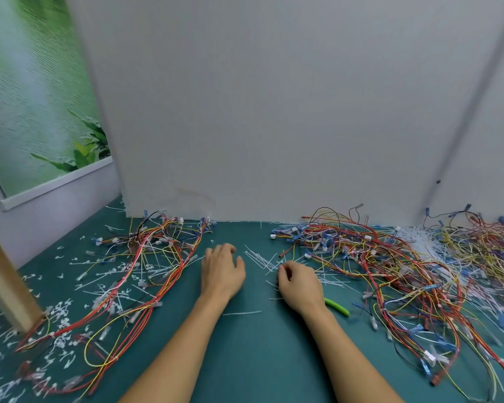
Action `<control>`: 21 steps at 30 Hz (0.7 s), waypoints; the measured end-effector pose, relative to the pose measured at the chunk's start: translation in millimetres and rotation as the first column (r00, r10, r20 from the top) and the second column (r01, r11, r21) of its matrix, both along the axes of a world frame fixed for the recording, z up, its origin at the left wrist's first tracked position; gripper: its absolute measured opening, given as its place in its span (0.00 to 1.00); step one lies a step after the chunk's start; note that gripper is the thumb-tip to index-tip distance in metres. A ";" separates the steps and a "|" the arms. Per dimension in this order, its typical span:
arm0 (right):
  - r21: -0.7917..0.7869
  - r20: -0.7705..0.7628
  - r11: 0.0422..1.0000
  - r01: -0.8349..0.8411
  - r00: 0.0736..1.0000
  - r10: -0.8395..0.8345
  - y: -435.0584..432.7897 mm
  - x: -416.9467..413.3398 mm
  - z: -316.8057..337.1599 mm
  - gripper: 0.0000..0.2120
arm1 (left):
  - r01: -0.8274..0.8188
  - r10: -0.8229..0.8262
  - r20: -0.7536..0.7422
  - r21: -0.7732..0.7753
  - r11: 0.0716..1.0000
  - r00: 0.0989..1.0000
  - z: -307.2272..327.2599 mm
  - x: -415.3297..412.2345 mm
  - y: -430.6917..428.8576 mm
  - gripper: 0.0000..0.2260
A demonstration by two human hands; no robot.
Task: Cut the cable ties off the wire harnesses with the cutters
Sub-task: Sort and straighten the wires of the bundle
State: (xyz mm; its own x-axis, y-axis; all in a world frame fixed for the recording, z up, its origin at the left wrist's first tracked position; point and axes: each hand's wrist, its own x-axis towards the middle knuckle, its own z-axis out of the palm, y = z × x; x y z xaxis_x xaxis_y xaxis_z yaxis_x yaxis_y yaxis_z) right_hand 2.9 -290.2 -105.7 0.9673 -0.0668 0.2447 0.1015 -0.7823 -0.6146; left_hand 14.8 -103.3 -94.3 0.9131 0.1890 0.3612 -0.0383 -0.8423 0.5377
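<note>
Forearms stretch across the green table (pixel 245 362): the left hand (pixel 221 271) rests loosely spread, holding nothing; the right hand (pixel 298 283) curls round the green-handled cutters (pixel 337 307). Wire harnesses (pixel 370 257) lie heaped either side, snipped cable ties (pixel 262 260) between. Seemingly between cuts; next, a tied harness needs pulling close.

Between wire harnesses (pixel 376 257) — left hand (pixel 221 274) relaxed, right hand (pixel 298 283) round green-handled cutters (pixel 338 307).
</note>
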 end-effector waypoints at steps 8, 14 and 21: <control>0.014 -0.021 1.000 0.002 1.000 -0.002 0.1 -1.8 1.1 0.14 | -0.198 0.220 -0.119 0.175 0.964 0.968 3.3 8.9 52.1 0.21; 0.004 -0.029 1.000 0.000 1.000 0.000 -0.9 -0.7 0.8 0.12 | -0.192 0.215 -0.096 0.207 0.959 0.972 -8.3 6.5 53.8 0.19; -0.009 -0.032 1.000 0.000 0.999 0.000 -1.2 2.2 -1.4 0.13 | -0.207 0.218 -0.058 0.156 0.966 0.974 -8.9 6.8 52.5 0.19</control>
